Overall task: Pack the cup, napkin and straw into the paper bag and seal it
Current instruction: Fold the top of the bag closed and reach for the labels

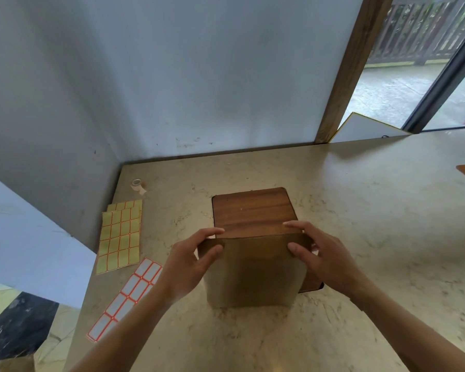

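Marble-look beige counter (360, 210) tucked into a corner with pale blue-grey walls, and a glass door off to the far right showing a wet patio and a railing outside.

So the paper bag (255, 272) stands upright near the front edge of a dark wooden board (253, 210), pretty much dead centre. Its top is pressed flat into a straight edge, so you can't see anything inside it. No telling from here whether the cup, napkin or straw are in there.

Both hands are on that top edge. The left hand (191, 261) pinches the bag's left top corner, thumb on the near face and fingers curled over the back. The right hand (322, 256) does the same on the right top corner, thumb on the near face, fingers reaching over the far side toward the board. So the bag sits right between the two hands, gripped at both corners.

Left of the bag, well apart from it, lie two yellow sticker sheets (120, 237) overlapping each other, and nearer the front a white sheet of red-bordered labels (126, 294) that the left forearm partly covers. Further back from the yellow sheets, near the wall, there's a small roll of tape (137, 184).
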A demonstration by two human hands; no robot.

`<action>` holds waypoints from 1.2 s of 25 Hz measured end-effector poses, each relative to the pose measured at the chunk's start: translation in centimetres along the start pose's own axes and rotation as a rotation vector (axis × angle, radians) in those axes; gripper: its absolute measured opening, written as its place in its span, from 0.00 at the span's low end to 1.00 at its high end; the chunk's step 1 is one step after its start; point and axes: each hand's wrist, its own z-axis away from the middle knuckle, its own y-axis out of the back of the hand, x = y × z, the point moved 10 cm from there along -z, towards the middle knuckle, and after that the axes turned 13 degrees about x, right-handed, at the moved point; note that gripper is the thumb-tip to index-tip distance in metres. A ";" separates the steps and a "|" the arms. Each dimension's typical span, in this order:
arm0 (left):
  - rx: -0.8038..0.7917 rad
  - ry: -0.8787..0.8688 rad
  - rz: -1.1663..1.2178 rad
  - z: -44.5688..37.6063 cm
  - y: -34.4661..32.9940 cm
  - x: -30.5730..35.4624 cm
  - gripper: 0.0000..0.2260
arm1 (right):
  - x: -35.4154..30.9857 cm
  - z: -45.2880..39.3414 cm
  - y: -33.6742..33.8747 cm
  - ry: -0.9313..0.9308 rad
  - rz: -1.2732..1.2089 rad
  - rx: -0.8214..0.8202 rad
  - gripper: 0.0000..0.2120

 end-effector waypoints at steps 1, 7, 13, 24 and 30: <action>0.018 0.003 -0.017 0.1 -0.1 0.0 0.12 | 0.1 0.2 -0.2 0.013 0.061 0.007 0.17; 0.116 0.047 -0.248 0.1 -1.3 -0.8 0.09 | -3.7 1.3 -1.4 0.443 0.480 0.105 0.16; 0.058 -0.317 -0.532 0.6 -2.8 2.4 0.14 | -4.1 1.5 -4.0 0.441 0.493 -0.034 0.16; -0.141 -0.648 -0.636 1.4 -7.7 5.5 0.09 | -5.6 0.9 -5.4 0.453 0.432 -0.120 0.09; -0.124 -0.542 -0.610 0.7 -4.0 3.3 0.03 | -1.8 0.2 -2.9 0.288 0.397 -0.099 0.08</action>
